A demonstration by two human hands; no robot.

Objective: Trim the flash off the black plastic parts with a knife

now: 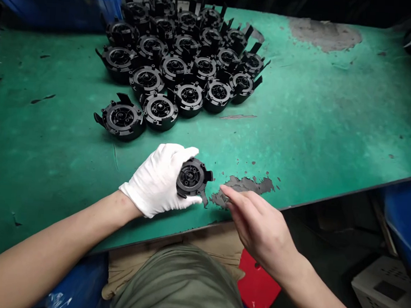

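My left hand (161, 179), in a white glove, grips a round black plastic housing (191, 176) above the front part of the green table. The housing's ringed face with its central hub is turned up toward me, and tabs stick out from its rim. Just right of it is my bare right hand (257, 218), its thumb and fingers pinched together and apart from the housing. Whatever the pinched fingers may hold is hidden. Beyond my left hand, several similar black housings (159, 111) stand in close rows, many with upright tabs.
The green table top (316, 124) has worn grey patches (248, 187). A blue bin (68, 8) with printed yellow material stands at the back left. Below the table's front edge are a red stool (258, 284) and, at the right, a pale vented box (387, 293).
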